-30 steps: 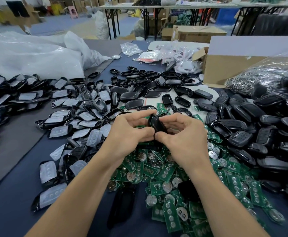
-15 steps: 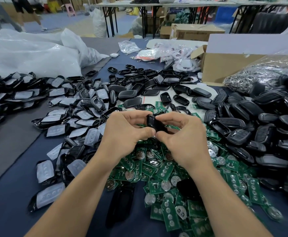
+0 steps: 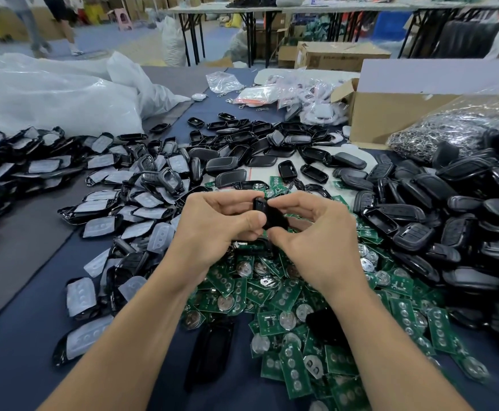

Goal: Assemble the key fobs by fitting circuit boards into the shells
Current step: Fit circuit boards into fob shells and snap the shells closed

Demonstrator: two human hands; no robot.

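- Left grip and right grip are both holding one black fob shell, thumbs and fingertips pinching it from opposite sides.
- The shell is being held in the air between the two grips, above the middle of the surface and right over the board pile.
- Key relation: the shell is lying directly between the grips. Its long axis is running slantwise, far end toward the left grip's fingers and near end toward the right thumb. Neither grip is nearer; both are touching it.
- The left thumb is pressing on the shell's near-left side, and the right fingers are curling over its top.
- Shell look: small, glossy black, rounded oblong, mostly hidden by fingers. I cannot tell whether a board is already seated inside.
- Judging the step as pressing or snapping the fob together. The next move is probably needing an even squeeze along that long axis.
- Green circuit boards with round silver cells are lying heaped toward the near edge, under the wrists.
- Black shells are piling up toward the right edge.
- Shells with grey button pads are spreading toward the left edge.
- A cardboard box is sitting at the far right corner.
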